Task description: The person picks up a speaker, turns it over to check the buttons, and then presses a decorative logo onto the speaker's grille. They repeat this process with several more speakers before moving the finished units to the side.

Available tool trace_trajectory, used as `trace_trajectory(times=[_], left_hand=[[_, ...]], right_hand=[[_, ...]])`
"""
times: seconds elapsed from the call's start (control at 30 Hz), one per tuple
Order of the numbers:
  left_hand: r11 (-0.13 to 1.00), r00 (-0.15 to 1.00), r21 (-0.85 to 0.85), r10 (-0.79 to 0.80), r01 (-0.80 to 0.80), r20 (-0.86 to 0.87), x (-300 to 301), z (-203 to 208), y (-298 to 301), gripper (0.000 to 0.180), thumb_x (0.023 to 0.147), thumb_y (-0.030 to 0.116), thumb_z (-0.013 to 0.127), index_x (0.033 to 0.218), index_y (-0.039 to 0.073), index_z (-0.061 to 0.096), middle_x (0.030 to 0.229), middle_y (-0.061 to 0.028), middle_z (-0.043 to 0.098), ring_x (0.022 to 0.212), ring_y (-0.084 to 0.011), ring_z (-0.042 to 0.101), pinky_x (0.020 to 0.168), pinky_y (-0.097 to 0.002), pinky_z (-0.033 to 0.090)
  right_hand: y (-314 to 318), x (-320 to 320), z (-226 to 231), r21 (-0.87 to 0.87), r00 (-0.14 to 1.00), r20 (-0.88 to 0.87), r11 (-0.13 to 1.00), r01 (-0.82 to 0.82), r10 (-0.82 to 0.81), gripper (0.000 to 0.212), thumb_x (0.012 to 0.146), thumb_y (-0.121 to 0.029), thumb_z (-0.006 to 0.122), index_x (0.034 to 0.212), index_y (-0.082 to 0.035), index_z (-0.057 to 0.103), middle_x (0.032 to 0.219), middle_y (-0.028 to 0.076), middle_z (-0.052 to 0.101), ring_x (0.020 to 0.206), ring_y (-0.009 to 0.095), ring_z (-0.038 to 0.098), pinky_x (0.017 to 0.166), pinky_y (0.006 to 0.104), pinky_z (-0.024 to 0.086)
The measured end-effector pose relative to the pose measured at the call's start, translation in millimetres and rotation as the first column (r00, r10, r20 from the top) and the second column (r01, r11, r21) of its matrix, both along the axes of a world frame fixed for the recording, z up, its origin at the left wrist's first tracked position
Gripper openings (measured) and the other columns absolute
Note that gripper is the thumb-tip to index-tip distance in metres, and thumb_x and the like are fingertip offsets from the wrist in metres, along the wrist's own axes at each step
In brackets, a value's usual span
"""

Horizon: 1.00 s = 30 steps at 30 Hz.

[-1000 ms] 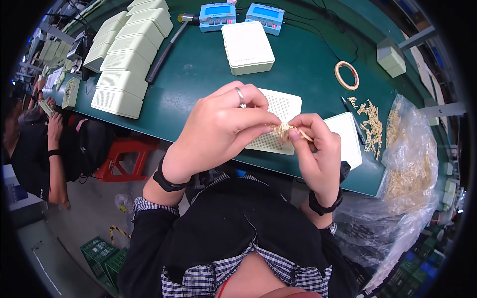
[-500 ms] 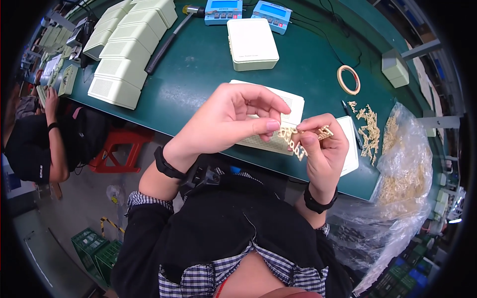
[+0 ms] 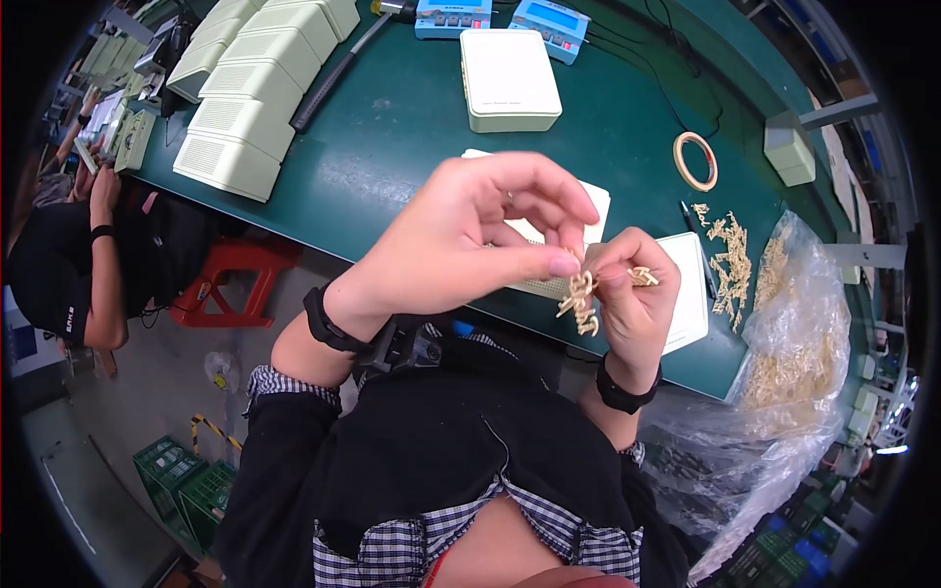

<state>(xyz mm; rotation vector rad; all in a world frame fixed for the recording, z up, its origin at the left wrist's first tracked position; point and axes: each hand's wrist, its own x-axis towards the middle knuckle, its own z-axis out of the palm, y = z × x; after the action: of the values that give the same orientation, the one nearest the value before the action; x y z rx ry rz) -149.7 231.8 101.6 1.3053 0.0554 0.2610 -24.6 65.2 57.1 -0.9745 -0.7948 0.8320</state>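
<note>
My left hand (image 3: pixel 490 220) is closed, its thumb and fingers pinching the upper end of a small cream plastic piece (image 3: pixel 580 312) with a jagged, looping outline. My right hand (image 3: pixel 639 299) is closed on the same piece from the other side. A second cream piece (image 3: pixel 643 277) sticks out of the right hand's curled fingers. Both hands are raised above a white perforated panel (image 3: pixel 596 201), which they partly cover. A flat white panel (image 3: pixel 689 294) lies just right of my right hand.
Right: loose cream pieces (image 3: pixel 730 265), a pen (image 3: pixel 698 233), a plastic bag of such pieces (image 3: pixel 789 372) and a tape roll (image 3: pixel 695 162). Far: a white box (image 3: pixel 510 80) and blue devices (image 3: pixel 549 31). Left: a hammer (image 3: pixel 328 88), stacked white housings (image 3: pixel 230 147) and a co-worker (image 3: pixel 64 250).
The cream piece has turned between my fingers and now hangs more upright. Both hands stay close together, the right slightly nearer the left. The whole view has shifted slightly.
</note>
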Motion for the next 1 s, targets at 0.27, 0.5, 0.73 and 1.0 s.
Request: trace_trajectory(times=[0.27, 0.5, 0.73, 1.0], left_hand=[[0.930, 0.868, 0.047, 0.321, -0.365, 0.379, -8, -22, 25, 0.024, 0.083, -0.010, 0.066, 0.107, -0.007, 0.061, 0.095, -0.0110, 0.065, 0.094, -0.0150, 0.065, 0.077, -0.0259, 0.059], [0.691, 0.880, 0.546, 0.350, -0.474, 0.321, -11, -34, 44, 0.025, 0.081, -0.016, 0.062, 0.104, -0.008, 0.062, 0.103, -0.0135, 0.060, 0.093, -0.0193, 0.065, 0.083, -0.0295, 0.056], [0.649, 0.825, 0.517, 0.498, -0.558, 0.266, -27, -53, 51, 0.019, 0.080, -0.014, 0.064, 0.097, -0.007, 0.066, 0.097, -0.0115, 0.064, 0.089, -0.0170, 0.066, 0.080, -0.0279, 0.058], [0.561, 0.801, 0.579, 0.487, -0.592, 0.348, -23, -49, 36, 0.021, 0.076, -0.014, 0.068, 0.095, -0.005, 0.066, 0.093, -0.0121, 0.066, 0.083, -0.0196, 0.067, 0.077, -0.0275, 0.056]], right_hand=[[-4, 10, -6, -0.024, 0.972, -0.011, 0.971, 0.236, -0.236, 0.024, 0.103, -0.022, 0.049, 0.088, -0.004, 0.049, 0.094, 0.019, 0.067, 0.058, 0.004, 0.039, 0.057, 0.0187, 0.036], [-41, 58, -11, -0.079, 0.804, 0.216, 0.811, 0.580, -0.554, 0.014, 0.098, -0.013, 0.058, 0.089, -0.002, 0.057, 0.097, 0.011, 0.069, 0.062, 0.002, 0.038, 0.056, 0.0193, 0.032], [-99, 163, -10, -0.321, 0.550, 0.712, 0.494, 0.808, -0.437, 0.020, 0.096, -0.018, 0.064, 0.107, -0.002, 0.066, 0.087, -0.005, 0.060, 0.064, -0.001, 0.041, 0.056, 0.0164, 0.028], [-47, 66, 24, -0.076, 0.643, 0.460, 0.694, 0.716, -0.612, 0.017, 0.095, -0.013, 0.062, 0.106, 0.000, 0.065, 0.088, 0.001, 0.065, 0.075, 0.003, 0.054, 0.063, 0.0167, 0.039]])
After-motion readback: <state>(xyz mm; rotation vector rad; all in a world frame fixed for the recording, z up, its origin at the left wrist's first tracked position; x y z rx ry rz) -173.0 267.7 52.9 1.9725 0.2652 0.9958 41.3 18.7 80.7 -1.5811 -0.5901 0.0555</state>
